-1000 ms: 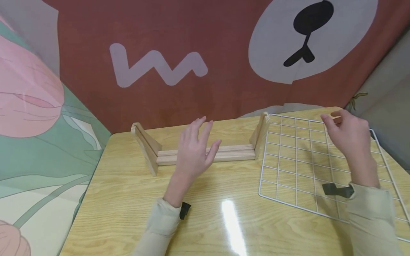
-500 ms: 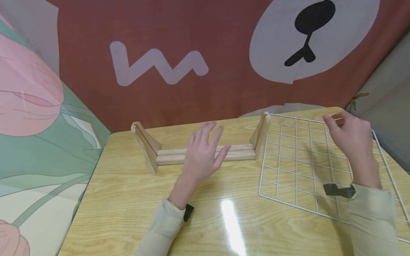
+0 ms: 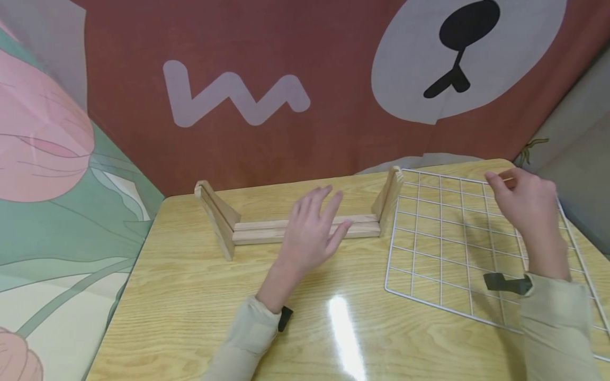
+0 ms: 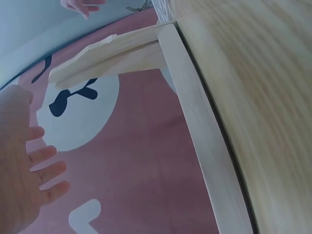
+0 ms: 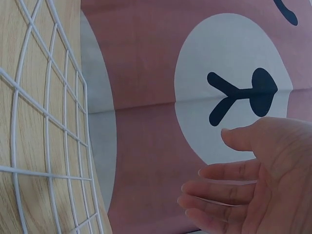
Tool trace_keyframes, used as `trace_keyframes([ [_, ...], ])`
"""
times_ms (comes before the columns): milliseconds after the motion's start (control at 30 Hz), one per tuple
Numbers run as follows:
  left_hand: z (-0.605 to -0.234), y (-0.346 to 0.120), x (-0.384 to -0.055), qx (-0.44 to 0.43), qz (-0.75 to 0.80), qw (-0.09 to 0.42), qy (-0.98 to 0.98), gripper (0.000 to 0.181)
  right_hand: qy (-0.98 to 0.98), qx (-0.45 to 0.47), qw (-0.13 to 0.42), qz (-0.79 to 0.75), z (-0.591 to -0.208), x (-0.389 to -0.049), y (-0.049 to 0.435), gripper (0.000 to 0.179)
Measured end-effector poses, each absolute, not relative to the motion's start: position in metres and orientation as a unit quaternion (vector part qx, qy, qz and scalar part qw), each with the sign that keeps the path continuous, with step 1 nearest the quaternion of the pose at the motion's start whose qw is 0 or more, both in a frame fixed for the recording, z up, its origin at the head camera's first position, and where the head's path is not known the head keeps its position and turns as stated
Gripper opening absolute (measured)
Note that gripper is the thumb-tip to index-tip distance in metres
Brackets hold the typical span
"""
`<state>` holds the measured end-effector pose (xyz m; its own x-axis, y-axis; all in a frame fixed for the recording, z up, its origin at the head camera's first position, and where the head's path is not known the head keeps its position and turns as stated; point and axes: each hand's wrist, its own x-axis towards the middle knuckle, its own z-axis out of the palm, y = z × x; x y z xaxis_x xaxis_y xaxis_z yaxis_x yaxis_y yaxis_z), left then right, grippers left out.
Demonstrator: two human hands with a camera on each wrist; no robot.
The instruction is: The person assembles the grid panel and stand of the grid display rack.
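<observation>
A pale wooden frame [image 3: 259, 236], two side pieces joined by a pair of slats, stands on the table in the middle. My left hand [image 3: 307, 233] hovers before its slats with fingers spread and relaxed, holding nothing; in the left wrist view the slat [image 4: 200, 131] and one side piece [image 4: 112, 56] lie beyond the hand. To the right, a white wire grid panel [image 3: 440, 248] lies on the table. Above it hangs my right hand [image 3: 529, 203], fingers loosely bent; the right wrist view shows its palm bare, apart from the grid [image 5: 48, 117].
The wood-grain table [image 3: 190, 312] has its back edge along a red cloth [image 3: 333, 143] printed with a bear's muzzle. A flower-patterned cloth [image 3: 47, 238] borders the left side. Grey fabric [image 3: 576, 148] hangs at the right.
My left hand has moved to the right and slightly down along the front of the wooden frame. My right hand has shifted a little to the right. Frame and grid have stayed put.
</observation>
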<state>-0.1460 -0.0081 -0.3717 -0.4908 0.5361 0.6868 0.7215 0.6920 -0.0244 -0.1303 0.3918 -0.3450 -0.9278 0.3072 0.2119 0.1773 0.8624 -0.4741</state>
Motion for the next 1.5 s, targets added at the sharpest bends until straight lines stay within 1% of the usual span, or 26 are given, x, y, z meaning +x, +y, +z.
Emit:
trace_keyframes([
  [300,-0.375,0.0,-0.143,-0.378,-0.116,0.295,-0.87,0.051,-0.956,-0.14,0.131,0.223,-0.346,-0.129,0.395,0.067],
  [533,-0.378,0.006,-0.142,-0.383,-0.116,0.286,-0.871,0.051,-0.956,-0.147,0.133,0.218,-0.347,-0.129,0.398,0.068],
  [800,-0.376,0.022,-0.143,-0.387,-0.127,0.26,-0.875,0.052,-0.954,-0.16,0.125,0.221,-0.348,-0.13,0.4,0.069],
  [1033,-0.37,0.04,-0.141,-0.384,-0.13,0.262,-0.876,0.05,-0.952,-0.171,0.114,0.227,-0.346,-0.13,0.403,0.072],
  [1267,-0.365,0.062,-0.138,-0.37,-0.12,0.222,-0.894,0.053,-0.95,-0.183,0.115,0.225,-0.347,-0.128,0.405,0.072],
  [1500,-0.367,0.077,-0.137,-0.371,-0.108,0.216,-0.897,0.053,-0.95,-0.189,0.115,0.222,-0.349,-0.127,0.41,0.074],
])
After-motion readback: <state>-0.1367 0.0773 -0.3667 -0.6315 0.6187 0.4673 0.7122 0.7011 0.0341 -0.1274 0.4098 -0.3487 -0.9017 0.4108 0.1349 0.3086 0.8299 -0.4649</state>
